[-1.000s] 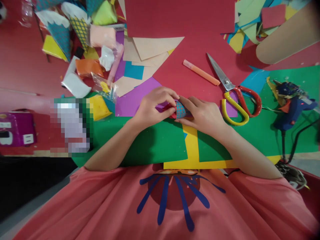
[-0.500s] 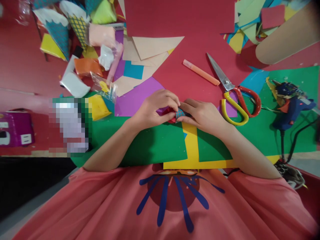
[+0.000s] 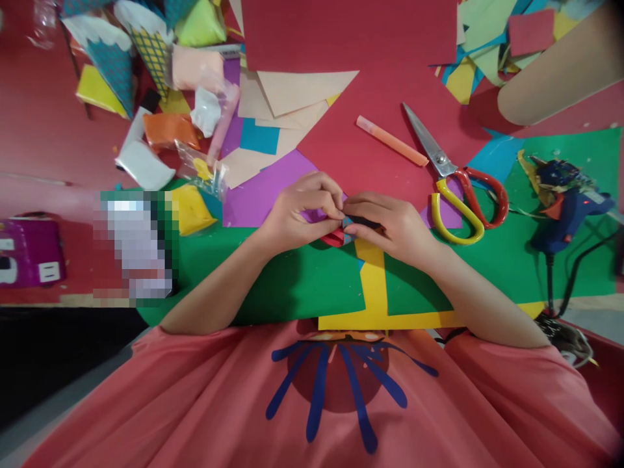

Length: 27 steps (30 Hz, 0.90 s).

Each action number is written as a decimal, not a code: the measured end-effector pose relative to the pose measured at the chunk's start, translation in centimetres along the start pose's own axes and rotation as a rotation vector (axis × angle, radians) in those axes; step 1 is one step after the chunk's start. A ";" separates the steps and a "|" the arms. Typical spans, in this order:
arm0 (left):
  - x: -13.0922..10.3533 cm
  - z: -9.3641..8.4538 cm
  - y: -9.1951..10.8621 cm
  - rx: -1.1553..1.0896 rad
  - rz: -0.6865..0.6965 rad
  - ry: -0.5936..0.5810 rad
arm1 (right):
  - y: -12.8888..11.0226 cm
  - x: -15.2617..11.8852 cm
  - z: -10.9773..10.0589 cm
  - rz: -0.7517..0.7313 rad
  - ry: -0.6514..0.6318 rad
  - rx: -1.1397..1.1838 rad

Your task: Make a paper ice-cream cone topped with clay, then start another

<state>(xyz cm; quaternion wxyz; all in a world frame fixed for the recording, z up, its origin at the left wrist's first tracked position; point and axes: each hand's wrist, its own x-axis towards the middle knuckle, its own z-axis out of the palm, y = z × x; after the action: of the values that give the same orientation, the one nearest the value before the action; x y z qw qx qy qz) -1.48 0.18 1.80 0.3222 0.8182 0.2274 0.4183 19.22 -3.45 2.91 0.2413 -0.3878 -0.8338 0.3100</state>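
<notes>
Between my two hands is a small piece with a red part and a blue patterned part, mostly covered by fingers. My left hand pinches it from the left, thumb and fingertips together at its edge. From the right, my right hand holds the blue patterned part between thumb and fingers, with something dark under the palm side. The fingertips of both hands meet over the piece, above the green sheet and a yellow sheet.
Scissors and an orange marker lie beyond my hands. A blue glue gun with its cord is at right, a cardboard tube at upper right. Clay packets and paper cones fill the upper left.
The fingers of my left hand have shifted slightly on the piece. More of the red part shows below them, and less of the blue patterned part.
</notes>
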 end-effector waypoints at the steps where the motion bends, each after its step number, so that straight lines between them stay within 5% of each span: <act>1: 0.0 0.1 -0.1 -0.004 0.005 0.004 | 0.0 0.0 0.1 0.004 0.011 0.028; 9: 0.0 -1.2 -0.6 -0.295 -0.216 -0.180 | 0.0 0.0 0.1 0.035 0.055 0.159; 12: 0.0 -1.4 -0.5 -0.346 -0.203 -0.078 | 0.1 0.2 -0.3 0.065 0.102 0.199; 15: -0.2 -0.9 -0.3 -0.221 -0.142 0.021 | 0.2 0.3 -0.6 0.113 0.141 0.202; 21: -0.3 -0.1 0.1 0.083 -0.033 -0.013 | 0.2 0.3 -0.3 0.181 0.193 0.198; 27: -0.3 -0.1 -0.1 0.156 -0.038 0.003 | 0.3 0.3 -0.3 0.121 0.132 0.201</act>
<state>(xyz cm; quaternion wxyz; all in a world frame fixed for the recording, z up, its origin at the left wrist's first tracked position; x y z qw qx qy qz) -1.70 0.05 1.62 0.2651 0.8357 0.2752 0.3945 19.39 -2.97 3.00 0.3140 -0.4309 -0.7560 0.3798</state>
